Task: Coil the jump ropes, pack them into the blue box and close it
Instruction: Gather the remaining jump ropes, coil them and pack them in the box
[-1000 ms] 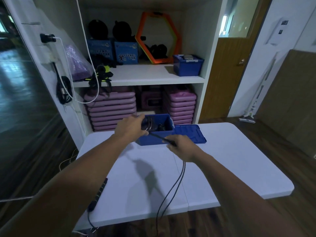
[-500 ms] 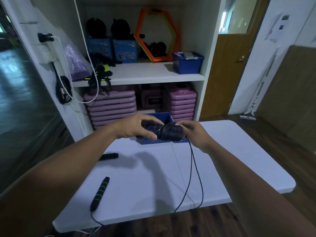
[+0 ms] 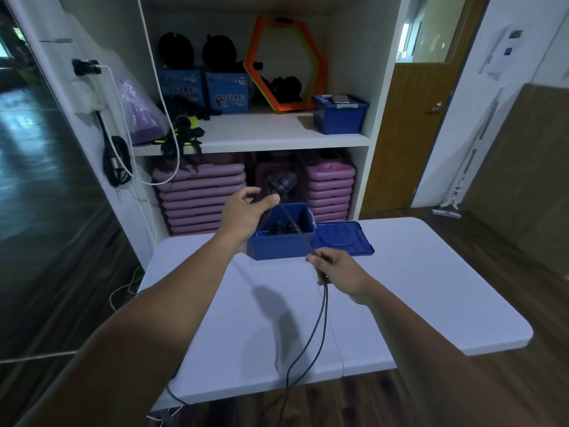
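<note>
At the near edge of the white folding table (image 3: 415,303), two strands of thin black jump rope cord (image 3: 320,322) trail off the tabletop toward the wood floor, slack I judge has yet to be wound. My right hand (image 3: 337,271) is pinched shut on those strands just in front of the box, apparently to feed and tension the line so the next loop lies tight. From there the cord runs taut, up and to the left, to my left hand (image 3: 244,212), raised above the box and clamped on a dark bundle of coiled rope (image 3: 278,186); what else is in that bundle is too blurred to tell. The hands are well apart, a stretch that looks meant to measure one loop. Beneath the left hand sits the open blue plastic box (image 3: 280,246), dark coiled ropes already inside, its blue lid (image 3: 341,240) lying flat on the table, touching the box's right side, leaving the mouth clear for packing. Beyond stands a white shelf unit (image 3: 277,138) stacked with purple step platforms (image 3: 200,198).
</note>
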Demonstrator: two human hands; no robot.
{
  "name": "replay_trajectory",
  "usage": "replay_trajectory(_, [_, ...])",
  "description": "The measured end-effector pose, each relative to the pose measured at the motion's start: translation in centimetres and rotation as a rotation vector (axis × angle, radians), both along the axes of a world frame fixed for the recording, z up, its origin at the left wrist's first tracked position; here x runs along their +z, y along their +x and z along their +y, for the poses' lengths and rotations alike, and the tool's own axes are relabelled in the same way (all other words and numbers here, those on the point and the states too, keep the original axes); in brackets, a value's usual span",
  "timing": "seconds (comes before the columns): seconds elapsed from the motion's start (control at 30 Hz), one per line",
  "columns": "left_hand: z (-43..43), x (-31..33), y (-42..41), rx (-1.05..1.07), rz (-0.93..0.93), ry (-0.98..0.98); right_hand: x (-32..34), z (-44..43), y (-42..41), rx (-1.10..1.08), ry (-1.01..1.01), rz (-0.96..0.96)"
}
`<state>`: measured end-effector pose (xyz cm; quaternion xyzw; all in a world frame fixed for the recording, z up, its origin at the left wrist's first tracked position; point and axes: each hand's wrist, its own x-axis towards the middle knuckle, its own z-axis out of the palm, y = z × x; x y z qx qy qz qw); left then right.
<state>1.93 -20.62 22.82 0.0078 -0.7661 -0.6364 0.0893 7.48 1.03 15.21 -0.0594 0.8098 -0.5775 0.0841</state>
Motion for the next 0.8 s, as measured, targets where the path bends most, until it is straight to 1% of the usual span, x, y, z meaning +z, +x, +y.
replay_trajectory(0.1, [-0.3, -1.0, -0.2, 0.010, 0.084, -0.514, 0.3, -0.1, 0.3, 0.023, 0.089, 0.031])
replay_trajectory(0.2, [-0.7, -1.6, -0.2, -0.080, 0.079, -0.992, 1.1, -0.1, 0.3, 0.039, 0.246, 0.118])
replay_trajectory(0.27, [-0.9, -1.6, -0.2, -0.197, 0.081, -1.213, 1.6, -0.1, 0.1, 0.073, 0.371, 0.203])
replay_trajectory(0.33, [-1.1, -1.2, 0.1, -0.330, 0.117, -1.320, 2.1, 0.1, -0.1, 0.094, 0.437, 0.282])
replay_trajectory(0.37, [-1.3, -1.0, 0.1, -0.405, 0.131, -1.328, 2.4, 0.2, -0.3, 0.101, 0.453, 0.319])
replay_trajectory(0.43, [-1.7, -0.4, 0.1, -0.581, 0.108, -1.256, 3.0, 0.5, -0.8, 0.114, 0.454, 0.389])
replay_trajectory(0.53, [-2.3, 0.4, 0.3, -0.809, -0.020, -1.021, 3.6, 0.7, -1.5, 0.099, 0.394, 0.410])
replay_trajectory(0.6, [-2.7, 1.1, 0.8, -0.865, -0.103, -0.792, 4.2, 0.7, -1.7, 0.087, 0.307, 0.395])
replay_trajectory(0.67, [-3.1, 1.8, 1.4, -0.874, -0.159, -0.604, 4.6, 0.9, -1.8, 0.079, 0.184, 0.346])
replay_trajectory(0.73, [-3.5, 2.2, 1.8, -0.863, -0.162, -0.478, 4.9, 1.0, -1.8, 0.080, 0.039, 0.292])
replay_trajectory(0.8, [-3.7, 1.9, 2.4, -0.852, -0.154, -0.286, 4.6, 0.6, -1.6, 0.084, -0.127, 0.229])
